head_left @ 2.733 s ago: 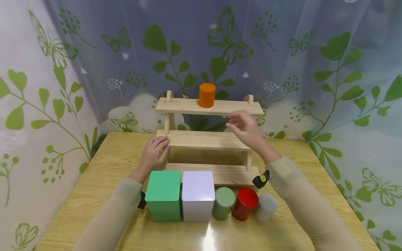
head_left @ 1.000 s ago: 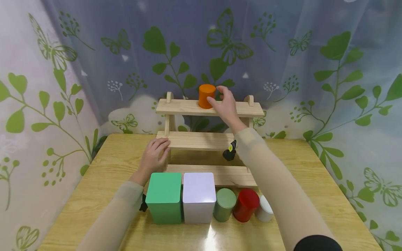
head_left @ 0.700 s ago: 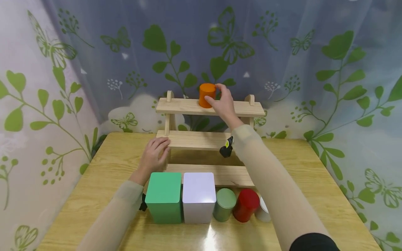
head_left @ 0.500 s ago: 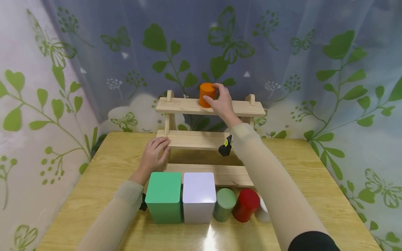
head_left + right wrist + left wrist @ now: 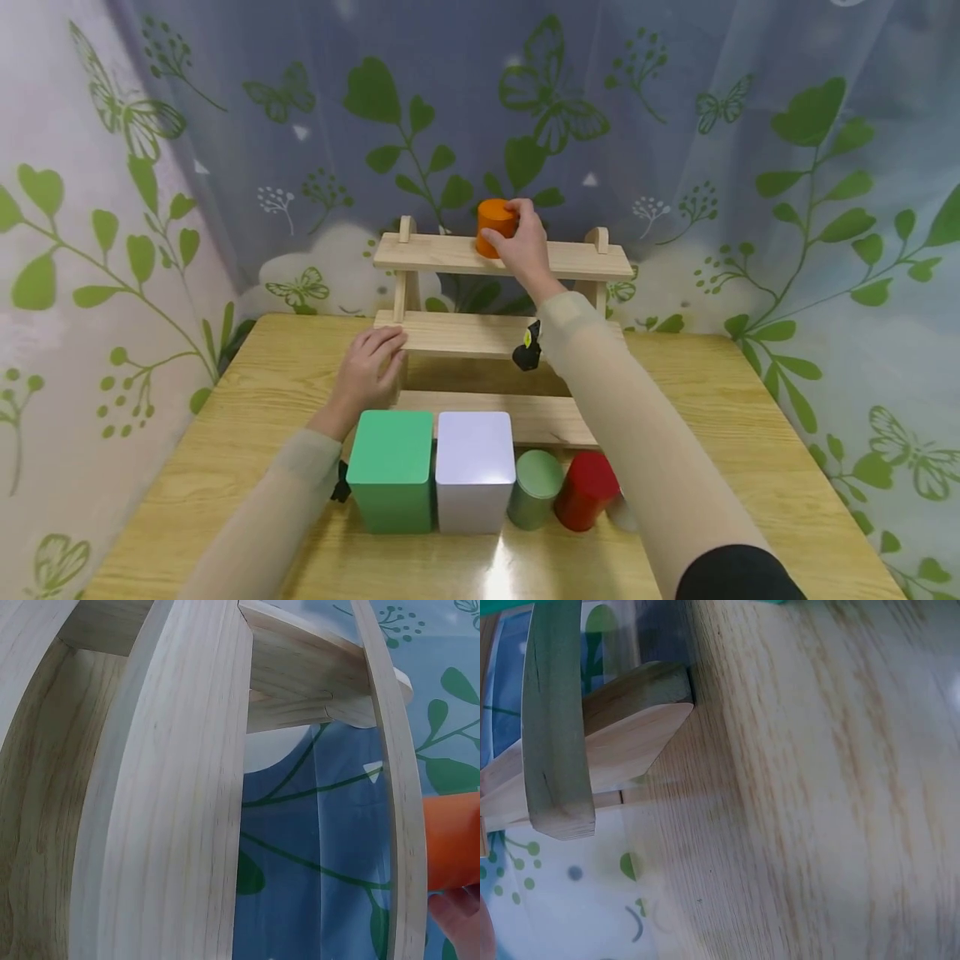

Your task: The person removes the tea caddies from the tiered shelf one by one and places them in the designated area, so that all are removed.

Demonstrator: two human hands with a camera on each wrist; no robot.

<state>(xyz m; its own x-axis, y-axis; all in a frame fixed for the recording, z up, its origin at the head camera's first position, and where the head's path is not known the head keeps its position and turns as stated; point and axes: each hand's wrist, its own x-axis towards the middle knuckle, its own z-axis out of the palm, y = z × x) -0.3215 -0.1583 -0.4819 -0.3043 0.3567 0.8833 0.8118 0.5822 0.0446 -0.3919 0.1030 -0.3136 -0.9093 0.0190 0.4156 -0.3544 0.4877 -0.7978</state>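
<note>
A three-tier wooden display stand (image 5: 495, 333) stands at the back of the table. On its top tier sits an upright orange canister (image 5: 492, 218). My right hand (image 5: 525, 250) holds the canister from its right side, thumb at the front and fingers near the top rim. In the right wrist view the orange canister (image 5: 453, 840) shows at the right edge, beside fingertips (image 5: 457, 911). My left hand (image 5: 366, 371) grips the left end of the middle tier, fingers on top and thumb at the front. The left wrist view shows mostly stand legs (image 5: 559, 735) and tabletop.
In front of the stand are a green box (image 5: 392, 467), a lavender box (image 5: 475, 467), a pale green canister (image 5: 536, 492) and a red canister (image 5: 585, 492). A white canister (image 5: 621, 512) is partly hidden by the right sleeve. A patterned curtain (image 5: 300, 183) hangs behind.
My right hand has come up and left from beside the stand to the orange canister and closed round it. The canister has hardly moved. My left hand stays on the stand.
</note>
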